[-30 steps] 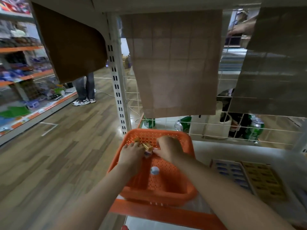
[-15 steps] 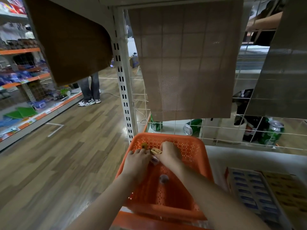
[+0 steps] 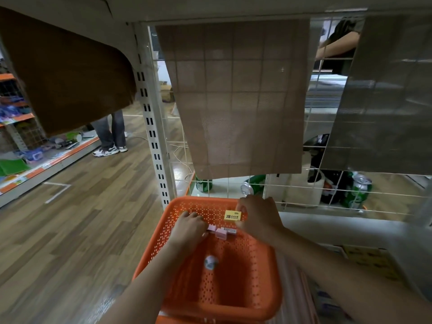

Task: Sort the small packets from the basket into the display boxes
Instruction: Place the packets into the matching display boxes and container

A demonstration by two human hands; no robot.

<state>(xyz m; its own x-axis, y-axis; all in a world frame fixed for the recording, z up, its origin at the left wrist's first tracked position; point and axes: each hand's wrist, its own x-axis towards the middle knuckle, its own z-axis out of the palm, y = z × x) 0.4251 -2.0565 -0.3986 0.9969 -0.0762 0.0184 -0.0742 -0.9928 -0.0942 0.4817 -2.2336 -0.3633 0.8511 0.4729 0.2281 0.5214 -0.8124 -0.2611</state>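
An orange perforated basket (image 3: 261, 284) stands at the left end of the shelf. My right hand (image 3: 258, 216) pinches a small yellow packet (image 3: 232, 216) above the basket's far wall. My left hand (image 3: 190, 228) reaches into the basket, its fingers curled on small pink packets (image 3: 221, 232) near the far side. A round pale item (image 3: 210, 263) lies on the basket floor. At the lower right a yellow display box (image 3: 371, 263) shows behind my right forearm; a blue box (image 3: 327, 302) beside it is mostly hidden.
A white shelf upright (image 3: 154, 127) rises left of the basket. Behind a wire grid (image 3: 304, 190) hang mesh sheets, with green cans (image 3: 357, 192) beyond. A person's legs (image 3: 109, 134) stand in the wood-floored aisle, by shelves (image 3: 30, 146) at far left.
My right hand has lifted the yellow packet up and to the right, out of the basket's bottom. My left hand now grips pink packets. The camera has shifted, hiding most of the display boxes.
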